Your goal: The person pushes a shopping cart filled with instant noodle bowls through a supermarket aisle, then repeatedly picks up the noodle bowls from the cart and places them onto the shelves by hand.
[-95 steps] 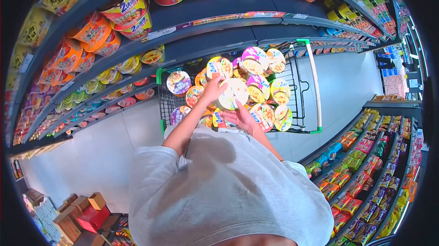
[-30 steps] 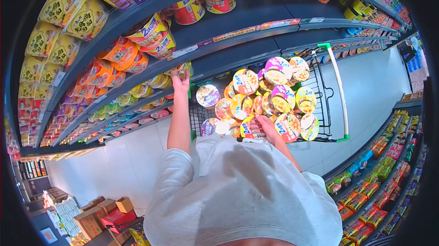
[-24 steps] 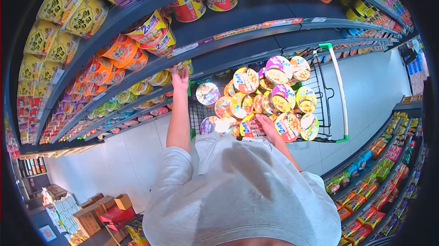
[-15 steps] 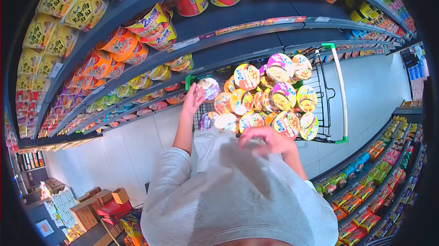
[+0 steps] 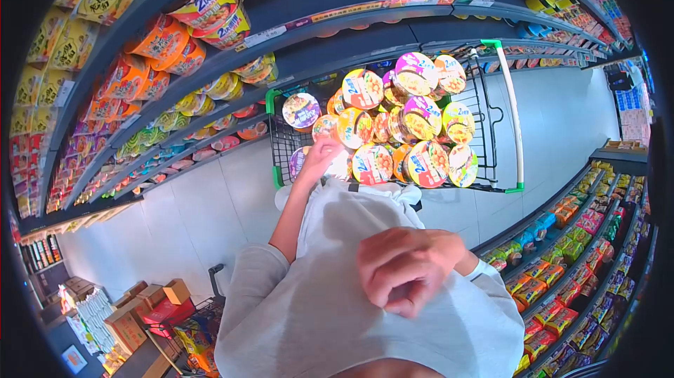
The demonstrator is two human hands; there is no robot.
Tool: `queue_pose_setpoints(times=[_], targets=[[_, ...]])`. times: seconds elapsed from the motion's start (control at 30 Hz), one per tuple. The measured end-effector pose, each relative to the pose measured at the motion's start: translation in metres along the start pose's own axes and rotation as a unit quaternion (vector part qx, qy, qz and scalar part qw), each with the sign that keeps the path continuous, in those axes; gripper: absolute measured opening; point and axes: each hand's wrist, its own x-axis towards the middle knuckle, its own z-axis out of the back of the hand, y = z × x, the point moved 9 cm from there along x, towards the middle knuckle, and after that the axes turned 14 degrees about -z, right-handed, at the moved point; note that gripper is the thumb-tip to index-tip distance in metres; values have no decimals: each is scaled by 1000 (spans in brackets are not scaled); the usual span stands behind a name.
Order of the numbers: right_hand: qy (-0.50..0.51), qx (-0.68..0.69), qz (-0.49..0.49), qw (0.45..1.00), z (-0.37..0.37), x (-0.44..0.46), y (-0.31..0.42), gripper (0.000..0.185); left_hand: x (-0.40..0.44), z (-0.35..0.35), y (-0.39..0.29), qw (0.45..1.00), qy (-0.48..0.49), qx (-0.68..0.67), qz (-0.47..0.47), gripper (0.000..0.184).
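Observation:
Round instant noodle cups (image 5: 423, 116) with yellow, purple, orange and green lids are heaped in a black wire shopping cart (image 5: 282, 140) with green corners. At the cart's left end sits a purple-and-white noodle cup (image 5: 302, 111), apart from my hands. My left hand (image 5: 319, 159) hovers over the cart's near left part, fingers loosely bent, close to a glare-lit lid; no cup shows in its grasp. In front of my chest my right hand (image 5: 407, 269) is curled closed and slightly blurred, with nothing visible in it.
Shelves of noodle tubs (image 5: 158, 44) curve along the left and far side. Shelves of bagged packets (image 5: 562, 290) line the right. Cardboard boxes (image 5: 130, 325) and another cart (image 5: 200, 329) are at lower left. Pale floor tiles (image 5: 189, 223) lie between.
My left hand has come away from the purple-and-white cup and moved down and right. My right hand has drawn back toward my chest and curled. The view has shifted slightly.

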Motion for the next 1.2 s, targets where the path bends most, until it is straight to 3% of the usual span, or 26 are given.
queue_pose_setpoints(times=[0.1, 0.17, 0.27, 0.3, 0.43, 0.53, 0.6, 0.63, 0.73, 0.97, 1.1, 1.17, 1.2], targets=[[-120, -79, 13, 990, 12, -5, 5, 15, -11, -24, -18, 961, 115, 243, -59, 42], [-194, -156, 16, 968, 23, -9, 15, 19, -28, -42, -28, 905, 160, 381, -103, 51], [-246, -205, -8, 947, 48, -13, 16, 7, -53, -63, -49, 857, 241, 446, -99, 52], [-265, -212, -18, 941, 58, -14, 13, 7, -55, -66, -27, 845, 287, 450, -45, 52], [-296, -177, -52, 937, 69, -21, -6, 10, -67, -81, -25, 832, 309, 452, -85, 47], [-279, -99, -96, 950, 64, -30, -32, 11, -71, -84, -20, 807, 320, 493, -56, 44], [-291, -14, -176, 940, 59, -44, -61, 12, -71, -96, -27, 824, 329, 458, -48, 43], [-311, -49, -199, 928, 59, -51, -75, 12, -72, -101, -27, 832, 335, 440, -44, 42], [-349, -7, -287, 892, 51, -85, -125, 12, -81, -115, -32, 865, 347, 346, -107, 43], [-398, -131, -413, 809, 58, -158, -181, 14, -63, -146, 53, 812, 410, 413, -45, 44], [-437, -184, -454, 754, 82, -209, -199, 21, -42, -188, -6, 829, 389, 389, -103, 44], [-453, -188, -508, 708, 101, -238, -205, 28, -30, -199, -7, 847, 349, 392, -88, 43], [-485, -219, -473, 702, 113, -250, -200, 30, -24, -204, -8, 856, 327, 392, -83, 43]])
